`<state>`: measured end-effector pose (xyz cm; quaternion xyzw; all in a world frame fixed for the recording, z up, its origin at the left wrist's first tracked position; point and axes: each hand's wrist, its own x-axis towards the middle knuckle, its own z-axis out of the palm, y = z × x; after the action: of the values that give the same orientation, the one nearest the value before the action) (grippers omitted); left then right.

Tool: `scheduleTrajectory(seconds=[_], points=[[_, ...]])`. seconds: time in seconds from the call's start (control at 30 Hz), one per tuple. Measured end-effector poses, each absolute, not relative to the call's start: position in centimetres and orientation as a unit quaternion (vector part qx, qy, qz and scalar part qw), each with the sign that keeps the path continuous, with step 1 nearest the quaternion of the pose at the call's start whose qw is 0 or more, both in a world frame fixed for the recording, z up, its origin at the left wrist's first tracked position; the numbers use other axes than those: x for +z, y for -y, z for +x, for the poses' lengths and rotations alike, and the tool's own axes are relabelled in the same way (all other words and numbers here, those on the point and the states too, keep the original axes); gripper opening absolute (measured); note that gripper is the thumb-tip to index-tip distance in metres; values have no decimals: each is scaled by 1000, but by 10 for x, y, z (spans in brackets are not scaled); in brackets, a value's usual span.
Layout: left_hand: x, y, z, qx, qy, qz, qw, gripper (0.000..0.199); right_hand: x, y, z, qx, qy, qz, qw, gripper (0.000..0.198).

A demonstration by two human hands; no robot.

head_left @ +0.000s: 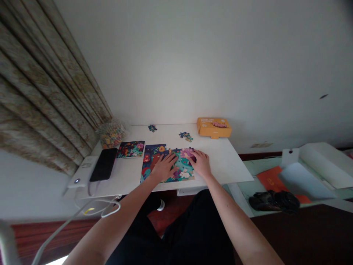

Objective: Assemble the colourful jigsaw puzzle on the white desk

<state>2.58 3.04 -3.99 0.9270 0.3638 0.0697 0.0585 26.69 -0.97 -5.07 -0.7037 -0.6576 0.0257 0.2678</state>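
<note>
A partly assembled jigsaw puzzle (185, 175) lies near the front edge of the white table, its colourful picture showing animals and plants. My left hand (164, 168) rests flat on its middle, fingers spread and covering part of the picture. At the puzzle's upper right edge, my right hand (202, 164) has its thumb and curled forefinger closed on the pink flower area; whether a single loose piece is between them is hard to see. Two small groups of puzzle pieces, one at the back (152, 128) and one nearer (186, 136), lie beyond the puzzle.
Left of the puzzle lie a picture card (131, 149), a black phone (104, 164) and a white power strip (84, 171) with cables. A clear bag of colourful pieces (111, 134) stands behind them. A yellow puzzle box (214, 127) sits at the back right.
</note>
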Motion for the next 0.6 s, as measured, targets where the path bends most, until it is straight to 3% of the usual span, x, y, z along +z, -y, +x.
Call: scheduleTrajectory(seconds=[0.33,0.6], points=[[-53,-29,-62,104,-369,921,73,54,-54,9,268,22,659,-702,270,39],[-51,-21,-72,147,-378,911,77,51,-58,7,274,40,646,-704,292,32]])
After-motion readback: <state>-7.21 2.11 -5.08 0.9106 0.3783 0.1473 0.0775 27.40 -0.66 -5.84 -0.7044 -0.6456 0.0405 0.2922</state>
